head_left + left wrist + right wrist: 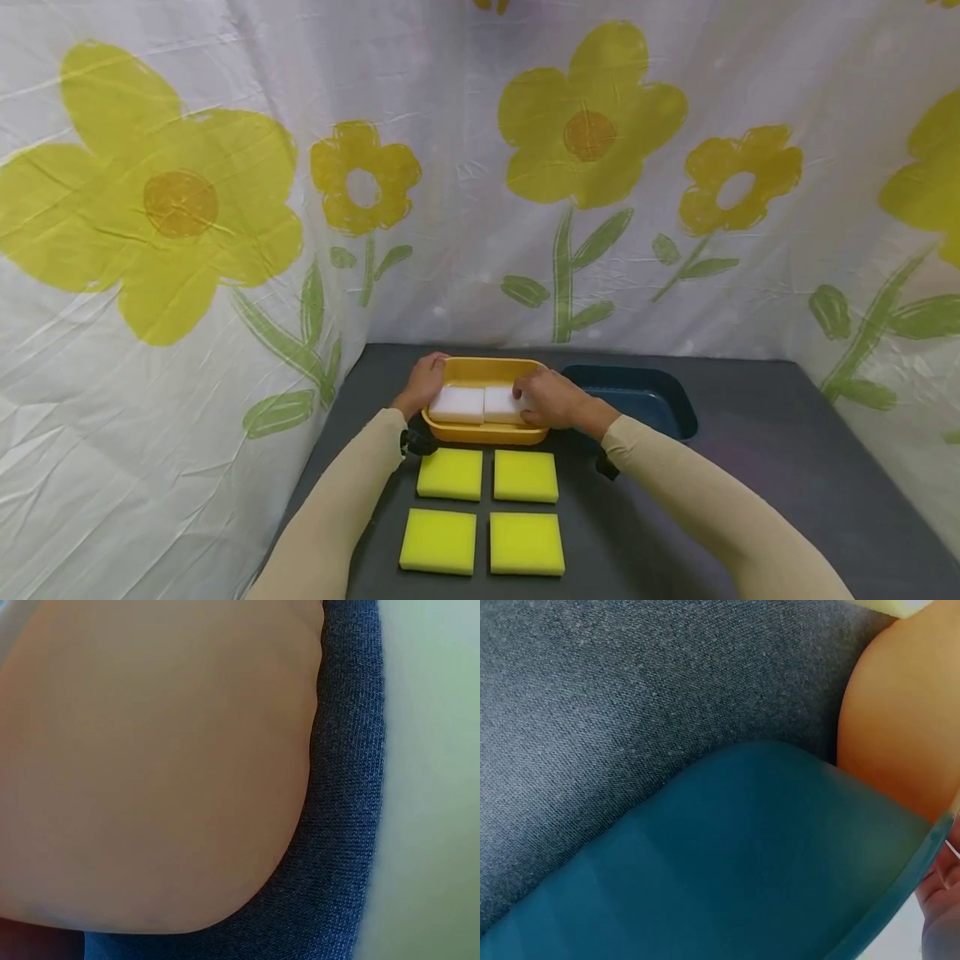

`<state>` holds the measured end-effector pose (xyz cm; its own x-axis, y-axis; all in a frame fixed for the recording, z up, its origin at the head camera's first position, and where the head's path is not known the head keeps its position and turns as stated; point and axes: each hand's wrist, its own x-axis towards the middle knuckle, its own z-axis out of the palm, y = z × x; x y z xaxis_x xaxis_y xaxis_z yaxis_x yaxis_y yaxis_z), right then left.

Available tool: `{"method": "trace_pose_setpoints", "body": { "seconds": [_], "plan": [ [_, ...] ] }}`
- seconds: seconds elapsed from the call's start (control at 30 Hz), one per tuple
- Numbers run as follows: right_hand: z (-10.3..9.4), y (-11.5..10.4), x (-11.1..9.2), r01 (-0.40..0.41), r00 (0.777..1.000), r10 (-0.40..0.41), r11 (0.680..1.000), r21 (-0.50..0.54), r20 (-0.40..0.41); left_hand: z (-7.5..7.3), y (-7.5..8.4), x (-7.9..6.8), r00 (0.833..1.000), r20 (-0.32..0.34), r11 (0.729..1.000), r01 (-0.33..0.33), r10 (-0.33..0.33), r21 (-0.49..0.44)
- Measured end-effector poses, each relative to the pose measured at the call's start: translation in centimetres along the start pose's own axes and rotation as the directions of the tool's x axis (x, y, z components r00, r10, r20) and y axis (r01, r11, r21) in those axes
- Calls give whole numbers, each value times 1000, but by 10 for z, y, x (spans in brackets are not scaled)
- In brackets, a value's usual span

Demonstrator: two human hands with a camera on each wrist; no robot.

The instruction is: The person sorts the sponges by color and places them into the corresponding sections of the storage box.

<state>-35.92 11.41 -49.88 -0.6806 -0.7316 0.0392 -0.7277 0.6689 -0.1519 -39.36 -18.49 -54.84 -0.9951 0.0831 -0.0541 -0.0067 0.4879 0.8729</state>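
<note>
A left hand [425, 383] is gripping a yellow tray [487, 435], apparently steadying it, while the right hand [553, 400] is pinching a white sponge [500, 405] inside, beside a second sponge [457, 406]; four yellow sponges [450, 473] are lying nearby.

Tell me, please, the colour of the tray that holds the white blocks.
The tray is orange-yellow; the head view shows it best.

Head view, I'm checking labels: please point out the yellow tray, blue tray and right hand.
Yellow tray [483, 434], head view: front wall.
Blue tray [643, 406], head view: bare inside floor.
Right hand [552, 397], head view: back of hand.
</note>
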Motion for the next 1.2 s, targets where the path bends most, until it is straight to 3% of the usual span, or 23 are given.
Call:
{"method": "trace_pose_setpoints", "body": {
  "seconds": [0.27, 0.43, 0.57, 0.77, 0.9, 1.07, 1.2],
  "plan": [
    [1, 1, -8, -19, 1000, 19, 1000, 17, -3, 1, -4, 3, 1000, 6, 1000, -15, 15, 14],
    [-7, 10, -24, 1, 992, -5, 1000, -27, -127, 1, -4, 2, 1000, 12, 1000, -13, 13, -3],
    [-22, 31, -47, -20, 975, 10, 999, -44, -221, 1, -3, 2, 1000, 17, 1000, -15, 15, -15],
    [-45, 79, -90, -177, 954, 159, 983, -51, -254, 0, -2, 4, 1000, 6, 999, -6, 6, -39],
    [-53, 110, -121, -308, 916, 297, 951, 0, -270, 1, 2, 5, 999, 5, 996, 33, -32, -85],
    [-49, 136, -146, -449, 854, 473, 880, 154, -216, 1, 4, 6, 997, -72, 987, 16, -28, -162],
    [-40, 148, -156, -499, 825, 547, 823, 273, -142, -1, 4, 2, 985, -170, 965, -39, -6, -259]
  ]
}}
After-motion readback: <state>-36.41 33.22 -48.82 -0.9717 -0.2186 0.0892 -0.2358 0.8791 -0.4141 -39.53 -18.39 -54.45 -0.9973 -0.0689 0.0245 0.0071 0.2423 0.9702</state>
